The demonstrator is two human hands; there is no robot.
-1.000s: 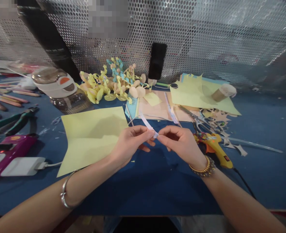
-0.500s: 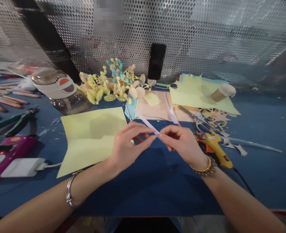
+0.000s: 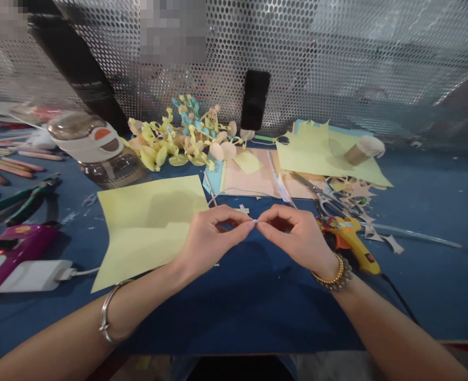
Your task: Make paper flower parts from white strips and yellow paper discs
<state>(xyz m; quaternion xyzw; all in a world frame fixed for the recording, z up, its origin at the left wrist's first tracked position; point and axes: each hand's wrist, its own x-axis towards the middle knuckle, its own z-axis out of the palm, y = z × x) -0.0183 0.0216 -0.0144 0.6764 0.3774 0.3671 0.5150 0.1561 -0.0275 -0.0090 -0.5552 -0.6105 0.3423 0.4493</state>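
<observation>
A small pale purple paper strip (image 3: 255, 221) is pinched between both hands over the blue table, mostly hidden by fingertips. My left hand (image 3: 214, 235) grips it with thumb and forefinger, beside a large yellow-green sheet (image 3: 150, 222). My right hand (image 3: 293, 233) pinches its other side, fingertips nearly touching those of the left. A short pale end (image 3: 242, 208) shows just behind the left fingers. More purple strips (image 3: 279, 182) lie on peach paper (image 3: 242, 182) beyond the hands.
A yellow glue gun (image 3: 355, 243) and scissors (image 3: 329, 201) lie right, near paper scraps (image 3: 357, 193). Behind are paper flowers (image 3: 186, 137), a phone (image 3: 255, 100) and a jar (image 3: 99, 151). Pliers (image 3: 31, 198) and a purple power strip (image 3: 23, 243) are at left.
The long purple strip that stretched up and away from the fingers now shows only as a tiny piece between the fingertips. My hands have come slightly closer together.
</observation>
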